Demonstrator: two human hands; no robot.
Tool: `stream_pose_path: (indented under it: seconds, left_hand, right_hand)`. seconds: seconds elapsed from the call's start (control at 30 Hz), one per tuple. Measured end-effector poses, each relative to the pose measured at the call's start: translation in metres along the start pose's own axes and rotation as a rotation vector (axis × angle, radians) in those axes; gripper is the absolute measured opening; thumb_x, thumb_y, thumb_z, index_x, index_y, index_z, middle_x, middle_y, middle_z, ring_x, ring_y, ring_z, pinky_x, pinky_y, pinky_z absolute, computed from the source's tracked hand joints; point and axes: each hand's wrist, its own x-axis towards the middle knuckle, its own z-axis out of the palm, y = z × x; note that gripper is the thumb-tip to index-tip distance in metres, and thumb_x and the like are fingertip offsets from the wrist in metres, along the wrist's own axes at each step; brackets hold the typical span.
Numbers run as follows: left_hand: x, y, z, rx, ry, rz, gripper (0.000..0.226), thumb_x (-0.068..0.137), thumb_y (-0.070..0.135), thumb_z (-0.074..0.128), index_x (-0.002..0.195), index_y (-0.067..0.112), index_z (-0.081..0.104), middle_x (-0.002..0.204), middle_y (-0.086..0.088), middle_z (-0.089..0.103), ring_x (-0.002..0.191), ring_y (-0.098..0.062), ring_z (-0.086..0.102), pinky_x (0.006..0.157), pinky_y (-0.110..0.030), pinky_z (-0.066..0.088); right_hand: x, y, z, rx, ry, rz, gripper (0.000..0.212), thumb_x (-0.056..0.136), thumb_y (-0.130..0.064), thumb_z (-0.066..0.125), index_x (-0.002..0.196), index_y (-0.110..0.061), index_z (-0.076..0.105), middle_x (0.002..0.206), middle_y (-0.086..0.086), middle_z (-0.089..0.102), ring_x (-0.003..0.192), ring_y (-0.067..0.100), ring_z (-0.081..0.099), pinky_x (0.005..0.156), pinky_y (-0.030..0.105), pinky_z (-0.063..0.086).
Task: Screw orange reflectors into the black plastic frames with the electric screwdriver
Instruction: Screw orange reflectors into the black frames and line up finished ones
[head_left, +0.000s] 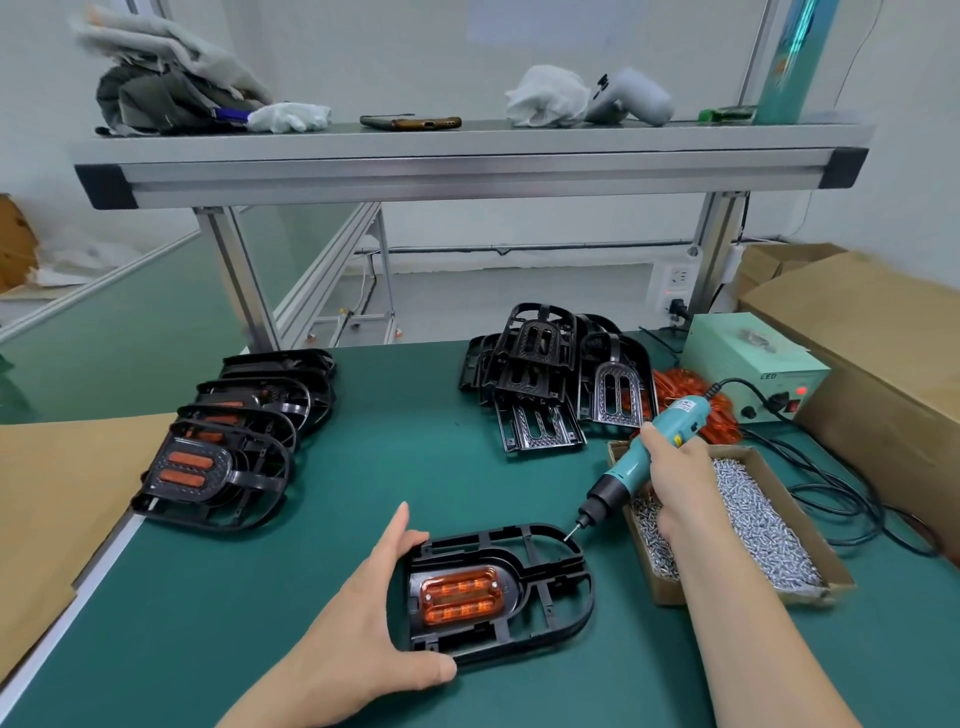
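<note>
A black plastic frame (550, 597) lies flat on the green mat near me, with an orange reflector (458, 595) seated in its left half. My left hand (363, 613) grips the frame's left end, thumb under the near edge and fingers along the far edge. My right hand (678, 483) holds the teal electric screwdriver (649, 452), tilted down to the left. Its bit tip (570, 532) hovers just above the frame's far right rim. Whether a screw sits on the bit is too small to tell.
Finished frames with reflectors (228, 457) are stacked at the left. A pile of bare black frames (545, 389) and loose orange reflectors (691, 400) lie at the back right. A cardboard tray of screws (753, 525) sits by my right arm. The power box (753, 369) and cables are at the right.
</note>
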Motion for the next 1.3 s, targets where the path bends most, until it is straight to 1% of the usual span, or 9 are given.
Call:
stream_pose_path:
  seconds: [0.1, 0.2, 0.37, 0.5, 0.63, 0.73, 0.97, 1.13, 1.3]
  left_hand:
    - [0.001, 0.001, 0.001, 0.028, -0.02, 0.019, 0.138, 0.052, 0.059, 0.086, 0.139, 0.068, -0.02, 0.146, 0.052, 0.008, 0.14, 0.014, 0.023, 0.116, -0.03, 0.034]
    - [0.003, 0.002, 0.004, 0.117, -0.009, 0.042, 0.144, 0.047, 0.063, 0.085, 0.14, 0.064, -0.025, 0.145, 0.053, 0.0, 0.145, 0.01, 0.013, 0.119, -0.032, 0.03]
    - [0.004, -0.003, 0.0, 0.064, 0.025, 0.045, 0.14, 0.047, 0.057, 0.087, 0.138, 0.07, -0.018, 0.144, 0.048, 0.016, 0.131, 0.015, 0.038, 0.106, -0.02, 0.04]
    - [0.007, -0.011, -0.005, -0.06, 0.071, 0.075, 0.132, 0.047, 0.046, 0.091, 0.14, 0.072, 0.0, 0.141, 0.043, 0.026, 0.133, 0.012, 0.037, 0.101, -0.015, 0.039]
    - [0.009, -0.022, -0.005, -0.21, 0.144, 0.084, 0.127, 0.046, 0.039, 0.094, 0.139, 0.072, 0.014, 0.137, 0.035, 0.036, 0.133, 0.005, 0.041, 0.092, -0.012, 0.045]
    - [0.011, -0.028, -0.004, -0.327, 0.203, 0.094, 0.123, 0.045, 0.035, 0.095, 0.138, 0.071, 0.022, 0.138, 0.031, 0.04, 0.133, 0.005, 0.044, 0.088, -0.008, 0.046]
    - [0.016, -0.03, -0.003, -0.378, 0.235, 0.107, 0.123, 0.045, 0.037, 0.096, 0.137, 0.072, 0.023, 0.137, 0.032, 0.04, 0.132, 0.003, 0.046, 0.088, -0.012, 0.049]
    - [0.019, -0.025, -0.006, -0.392, 0.238, 0.1, 0.122, 0.047, 0.037, 0.095, 0.135, 0.075, 0.02, 0.141, 0.034, 0.038, 0.132, 0.007, 0.044, 0.094, -0.016, 0.046]
    - [0.018, -0.028, -0.005, -0.428, 0.231, 0.131, 0.13, 0.048, 0.026, 0.096, 0.142, 0.069, 0.018, 0.145, 0.035, 0.035, 0.133, 0.008, 0.043, 0.083, -0.009, 0.05]
  right_hand:
    - [0.004, 0.003, -0.001, 0.06, 0.004, 0.012, 0.033, 0.102, -0.025, 0.055, 0.128, -0.014, 0.038, 0.11, 0.007, 0.057, 0.085, 0.01, 0.054, 0.071, 0.032, 0.04]
    - [0.005, 0.004, 0.0, 0.085, 0.045, -0.04, 0.054, 0.102, -0.021, 0.055, 0.148, -0.015, 0.029, 0.12, 0.009, 0.057, 0.088, 0.009, 0.056, 0.082, 0.034, 0.043]
    - [0.005, 0.005, -0.001, 0.097, 0.098, -0.154, 0.074, 0.103, -0.022, 0.054, 0.16, -0.027, 0.008, 0.14, 0.009, 0.05, 0.099, 0.014, 0.059, 0.089, 0.034, 0.042]
    - [0.01, 0.007, -0.007, 0.003, 0.083, -0.142, 0.082, 0.102, -0.022, 0.054, 0.16, -0.029, -0.003, 0.153, 0.01, 0.038, 0.113, 0.02, 0.05, 0.096, 0.034, 0.036]
    - [0.008, 0.009, -0.009, -0.241, 0.076, -0.174, 0.077, 0.1, -0.03, 0.057, 0.16, -0.026, 0.009, 0.151, 0.015, 0.034, 0.11, 0.028, 0.051, 0.1, 0.039, 0.041]
    - [0.001, 0.009, -0.01, -0.412, 0.142, -0.285, 0.069, 0.097, -0.033, 0.061, 0.155, -0.015, 0.027, 0.142, 0.014, 0.028, 0.101, 0.028, 0.048, 0.093, 0.033, 0.039]
    - [-0.016, 0.002, -0.004, -0.519, 0.294, -0.609, 0.047, 0.092, -0.017, 0.068, 0.135, -0.005, 0.053, 0.141, 0.012, 0.033, 0.13, 0.029, 0.034, 0.104, 0.029, 0.031]
    - [-0.058, -0.008, 0.03, -0.431, 0.004, -0.699, 0.023, 0.099, -0.024, 0.057, 0.122, -0.022, 0.059, 0.111, -0.011, 0.052, 0.101, -0.004, 0.053, 0.09, 0.028, 0.047]
    - [-0.104, 0.009, 0.07, -0.476, -0.421, -0.481, 0.023, 0.102, -0.047, 0.045, 0.123, -0.04, 0.053, 0.09, -0.016, 0.067, 0.084, -0.011, 0.058, 0.076, 0.013, 0.041]
